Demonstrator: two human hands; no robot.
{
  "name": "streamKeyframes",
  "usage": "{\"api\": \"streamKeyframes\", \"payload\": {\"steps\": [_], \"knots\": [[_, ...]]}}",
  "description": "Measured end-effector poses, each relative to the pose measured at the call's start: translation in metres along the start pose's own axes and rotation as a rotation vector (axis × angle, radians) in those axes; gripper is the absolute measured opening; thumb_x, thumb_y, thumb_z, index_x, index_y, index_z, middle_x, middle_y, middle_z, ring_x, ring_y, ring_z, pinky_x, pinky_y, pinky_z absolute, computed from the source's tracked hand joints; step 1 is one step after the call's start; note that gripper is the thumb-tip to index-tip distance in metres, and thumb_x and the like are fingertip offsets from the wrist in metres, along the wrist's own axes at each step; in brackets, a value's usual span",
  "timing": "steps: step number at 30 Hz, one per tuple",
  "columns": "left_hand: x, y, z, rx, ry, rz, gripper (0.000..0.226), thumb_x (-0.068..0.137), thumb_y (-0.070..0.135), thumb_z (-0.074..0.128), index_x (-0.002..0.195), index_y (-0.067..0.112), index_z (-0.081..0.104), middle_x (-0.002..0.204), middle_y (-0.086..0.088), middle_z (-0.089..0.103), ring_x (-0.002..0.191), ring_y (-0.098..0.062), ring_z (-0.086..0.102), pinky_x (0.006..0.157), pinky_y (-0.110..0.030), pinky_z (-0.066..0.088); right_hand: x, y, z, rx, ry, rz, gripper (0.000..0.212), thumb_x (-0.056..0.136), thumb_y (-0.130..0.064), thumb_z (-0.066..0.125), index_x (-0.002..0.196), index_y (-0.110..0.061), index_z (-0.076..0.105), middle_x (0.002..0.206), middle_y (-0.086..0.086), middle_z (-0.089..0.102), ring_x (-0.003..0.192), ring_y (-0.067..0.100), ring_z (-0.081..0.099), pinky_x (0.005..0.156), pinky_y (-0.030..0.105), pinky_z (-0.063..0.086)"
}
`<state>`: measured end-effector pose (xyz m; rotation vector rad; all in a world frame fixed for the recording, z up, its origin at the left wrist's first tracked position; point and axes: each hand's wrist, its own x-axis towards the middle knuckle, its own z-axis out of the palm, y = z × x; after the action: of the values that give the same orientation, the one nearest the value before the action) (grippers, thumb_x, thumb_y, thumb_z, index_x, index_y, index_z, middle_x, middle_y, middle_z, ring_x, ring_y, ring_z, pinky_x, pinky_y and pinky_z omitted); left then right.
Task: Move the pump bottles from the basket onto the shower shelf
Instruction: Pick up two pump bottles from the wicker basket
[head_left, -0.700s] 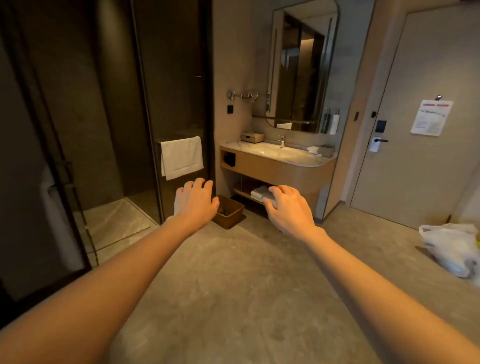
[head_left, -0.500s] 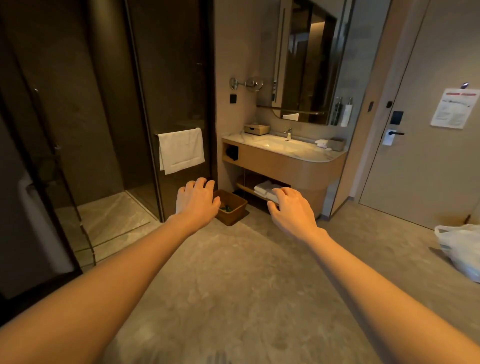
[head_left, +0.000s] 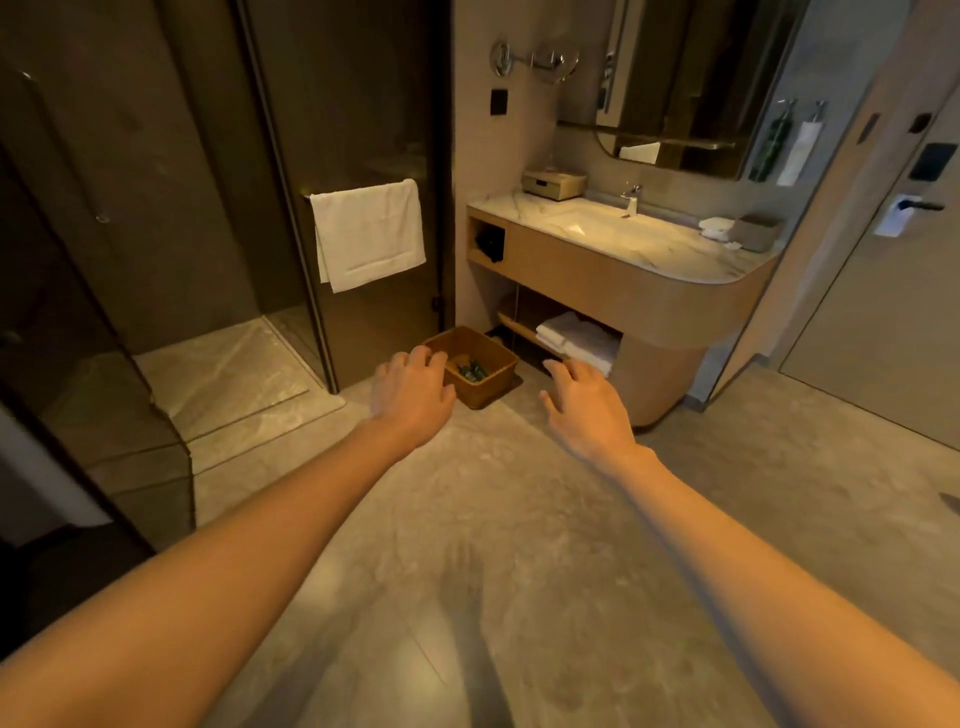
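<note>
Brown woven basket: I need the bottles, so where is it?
The brown woven basket sits on the floor, centre of the head view, between the glass shower door and the wooden vanity.

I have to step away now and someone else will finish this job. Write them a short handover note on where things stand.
Left hand: open, empty, stretched toward the basket.
Right hand: open, empty, beside it.
The basket sits on the floor by the sink cabinet, next to the shower door. Dark green bottles lie inside; number unclear.
Done: nothing moved yet.
Left: lift out each bottle and set it on the shower shelf, which is not in view.
</note>
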<state>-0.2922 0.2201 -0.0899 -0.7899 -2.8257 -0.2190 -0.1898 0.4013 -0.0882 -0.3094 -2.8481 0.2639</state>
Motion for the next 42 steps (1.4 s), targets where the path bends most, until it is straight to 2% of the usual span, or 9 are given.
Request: {"api": "streamKeyframes", "payload": {"steps": [3, 9, 13, 18, 21, 24, 31, 36, 42], "knots": [[0.056, -0.017, 0.024, 0.001, -0.001, -0.009, 0.046, 0.092, 0.038, 0.043, 0.134, 0.019, 0.043, 0.137, -0.007, 0.048, 0.122, -0.028, 0.046, 0.099, -0.042, 0.039, 0.055, 0.01, 0.023, -0.012, -0.036, 0.017, 0.049, 0.098, -0.032, 0.038, 0.142, -0.01, 0.033, 0.14, 0.012, 0.046, 0.13, 0.029, 0.038, 0.109, 0.039, 0.032], [0.164, -0.053, 0.067, -0.032, -0.018, -0.027, 0.048, 0.092, 0.043, 0.041, 0.134, 0.018, 0.044, 0.137, -0.007, 0.048, 0.124, -0.028, 0.045, 0.1, -0.042, 0.036, 0.183, 0.023, 0.049, 0.01, -0.017, 0.048, 0.046, 0.097, -0.032, 0.04, 0.136, -0.008, 0.041, 0.128, 0.015, 0.055, 0.12, 0.03, 0.047, 0.097, 0.04, 0.04], [0.225, -0.068, 0.104, -0.052, -0.087, -0.052, 0.045, 0.092, 0.043, 0.041, 0.13, 0.019, 0.046, 0.136, -0.006, 0.049, 0.125, -0.027, 0.043, 0.102, -0.043, 0.034, 0.238, 0.041, 0.089, 0.025, -0.085, 0.049, 0.045, 0.097, -0.03, 0.041, 0.135, -0.007, 0.041, 0.131, 0.015, 0.053, 0.123, 0.03, 0.046, 0.103, 0.039, 0.037], [0.305, -0.075, 0.145, -0.083, -0.127, -0.05, 0.042, 0.092, 0.04, 0.043, 0.127, 0.018, 0.048, 0.132, -0.005, 0.051, 0.123, -0.026, 0.045, 0.101, -0.043, 0.035, 0.315, 0.076, 0.14, -0.008, -0.141, 0.056, 0.042, 0.095, -0.033, 0.043, 0.129, -0.008, 0.046, 0.125, 0.013, 0.056, 0.121, 0.03, 0.046, 0.104, 0.042, 0.038], [0.365, -0.075, 0.171, -0.084, -0.131, -0.059, 0.042, 0.092, 0.039, 0.042, 0.128, 0.017, 0.047, 0.132, -0.005, 0.052, 0.122, -0.025, 0.046, 0.1, -0.041, 0.036, 0.383, 0.105, 0.172, -0.023, -0.13, 0.039, 0.048, 0.095, -0.04, 0.038, 0.134, -0.012, 0.043, 0.132, 0.01, 0.054, 0.13, 0.029, 0.04, 0.111, 0.044, 0.032], [0.427, -0.072, 0.196, -0.101, -0.135, -0.077, 0.043, 0.093, 0.038, 0.041, 0.13, 0.017, 0.046, 0.134, -0.005, 0.05, 0.124, -0.026, 0.044, 0.101, -0.041, 0.035, 0.447, 0.134, 0.196, 0.008, -0.103, 0.035, 0.047, 0.095, -0.04, 0.038, 0.133, -0.013, 0.045, 0.132, 0.009, 0.054, 0.132, 0.029, 0.038, 0.112, 0.045, 0.031], [0.536, -0.068, 0.259, -0.09, -0.238, -0.211, 0.048, 0.093, 0.039, 0.04, 0.134, 0.016, 0.043, 0.138, -0.007, 0.047, 0.126, -0.028, 0.042, 0.103, -0.041, 0.033, 0.569, 0.195, 0.244, 0.047, -0.22, -0.002, 0.049, 0.094, -0.042, 0.036, 0.134, -0.014, 0.045, 0.134, 0.007, 0.054, 0.134, 0.027, 0.036, 0.115, 0.046, 0.027], [0.598, -0.079, 0.305, -0.1, -0.285, -0.291, 0.047, 0.093, 0.039, 0.039, 0.134, 0.016, 0.044, 0.138, -0.008, 0.047, 0.124, -0.03, 0.043, 0.101, -0.042, 0.034, 0.646, 0.21, 0.282, 0.083, -0.328, -0.036, 0.05, 0.096, -0.039, 0.039, 0.14, -0.014, 0.037, 0.143, 0.009, 0.045, 0.14, 0.03, 0.025, 0.116, 0.046, 0.022], [0.686, -0.103, 0.367, -0.103, -0.329, -0.371, 0.047, 0.092, 0.038, 0.039, 0.133, 0.016, 0.043, 0.138, -0.009, 0.047, 0.125, -0.03, 0.043, 0.101, -0.042, 0.033, 0.746, 0.225, 0.345, 0.094, -0.377, -0.081, 0.049, 0.096, -0.037, 0.041, 0.139, -0.014, 0.038, 0.141, 0.01, 0.046, 0.139, 0.03, 0.027, 0.115, 0.045, 0.025]]}}
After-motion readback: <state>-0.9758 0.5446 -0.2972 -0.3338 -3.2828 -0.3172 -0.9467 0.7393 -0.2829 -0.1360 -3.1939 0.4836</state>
